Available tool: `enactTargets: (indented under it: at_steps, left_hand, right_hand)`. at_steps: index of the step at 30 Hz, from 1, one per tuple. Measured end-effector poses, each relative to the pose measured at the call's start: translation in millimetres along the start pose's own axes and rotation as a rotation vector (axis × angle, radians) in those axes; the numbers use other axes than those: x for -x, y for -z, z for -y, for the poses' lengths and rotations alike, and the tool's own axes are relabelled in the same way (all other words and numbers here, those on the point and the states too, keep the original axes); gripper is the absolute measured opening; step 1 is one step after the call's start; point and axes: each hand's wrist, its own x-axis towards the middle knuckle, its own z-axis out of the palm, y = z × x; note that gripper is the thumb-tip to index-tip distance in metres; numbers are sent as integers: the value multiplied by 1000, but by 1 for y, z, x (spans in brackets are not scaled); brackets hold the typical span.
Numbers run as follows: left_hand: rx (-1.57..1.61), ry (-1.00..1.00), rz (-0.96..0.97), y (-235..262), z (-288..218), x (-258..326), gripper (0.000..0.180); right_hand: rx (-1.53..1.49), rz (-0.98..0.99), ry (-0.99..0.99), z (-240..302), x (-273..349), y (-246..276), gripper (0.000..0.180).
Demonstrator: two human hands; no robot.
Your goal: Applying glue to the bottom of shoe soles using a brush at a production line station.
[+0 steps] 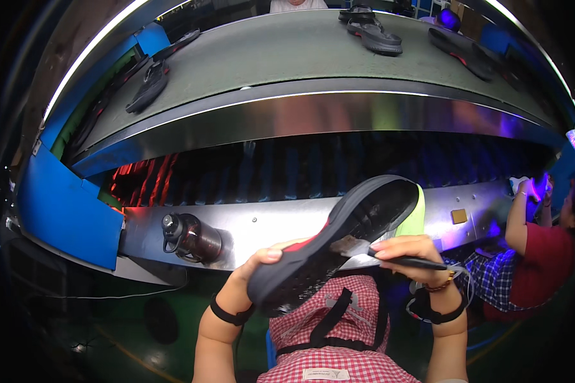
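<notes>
Your left hand (pixel 252 271) grips the dark shoe sole (pixel 338 239), fingers wrapped around its heel end, tilted above your lap. Your right hand (pixel 409 252) pinches a brush (pixel 390 255), bristles touching the sole.

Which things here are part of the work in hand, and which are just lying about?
In use:
- shoe, sole up, held by the left hand
- brush, held by the right hand, bristles on the sole

Lying about:
- bottle on the metal ledge
- sandals and soles on the upper belt
- a co-worker busy at the right
</notes>
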Motion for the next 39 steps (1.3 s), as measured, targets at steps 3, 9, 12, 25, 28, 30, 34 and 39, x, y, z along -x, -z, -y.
enactTargets:
  at_steps: [3, 9, 12, 25, 28, 30, 34, 39]
  left_hand:
    - [42, -8, 67, -3, -7, -9, 61]
    - [102, -160, 278, 57, 26, -59, 52]
    - [295, -30, 469, 54, 80, -117, 66]
    - [397, -264, 263, 28, 93, -121, 105]
    - [350, -286, 262, 28, 91, -117, 102]
    - [344, -321, 249, 30, 91, -116, 101]
    - [396, -418, 48, 32, 94, -122, 94]
    - [324, -603, -80, 41, 76, -118, 91]
  right_hand:
    - [44, 121, 7, 2, 4, 0, 22]
    - [20, -85, 87, 60, 10, -16, 25]
    - [-166, -191, -139, 16, 6, -41, 25]
    - [-540, -393, -629, -51, -2, -76, 19]
    - [-469, -410, -533, -49, -9, -78, 19]
    - [-208, -373, -404, -39, -14, -83, 20]
    - [331, -325, 3, -20, -19, -103, 16]
    - [355, -163, 83, -21, 15, -101, 16]
